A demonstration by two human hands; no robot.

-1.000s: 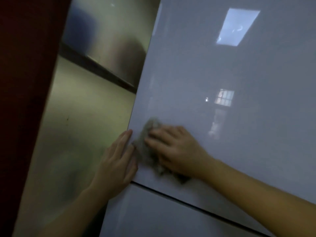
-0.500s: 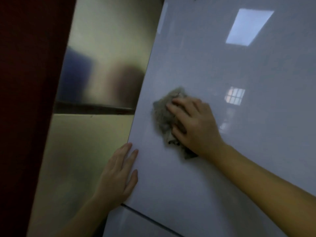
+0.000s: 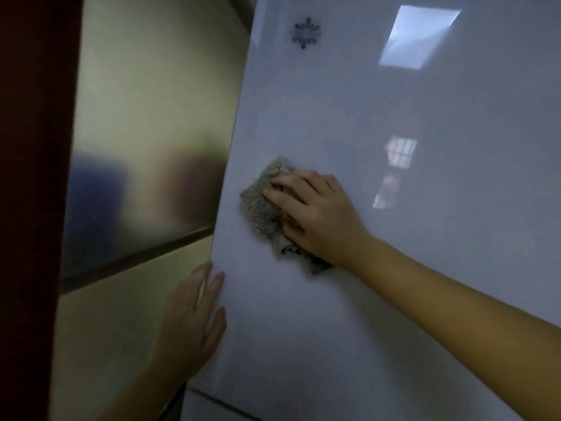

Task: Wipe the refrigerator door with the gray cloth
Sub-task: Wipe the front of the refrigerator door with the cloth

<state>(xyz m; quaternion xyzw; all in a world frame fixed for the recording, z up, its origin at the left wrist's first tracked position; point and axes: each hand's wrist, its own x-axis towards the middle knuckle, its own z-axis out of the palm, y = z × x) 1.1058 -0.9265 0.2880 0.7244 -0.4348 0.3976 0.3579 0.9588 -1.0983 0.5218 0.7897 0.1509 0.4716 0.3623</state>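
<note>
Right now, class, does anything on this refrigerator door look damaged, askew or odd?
Nothing stands out. The refrigerator door shows only a small snowflake emblem and reflected lights; the right hand presses the gray cloth on it, the left hand rests at its edge.

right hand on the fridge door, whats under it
The gray cloth, pressed against the refrigerator door by the right hand. Its edges show left of and below the hand; its middle is covered.

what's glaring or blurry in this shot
Head view: dim overall; the glossy door mirrors a bright rectangle top right and a window above and right of the right hand; the metal panel at left shows only smeared reflections; the emblem is soft.
</note>
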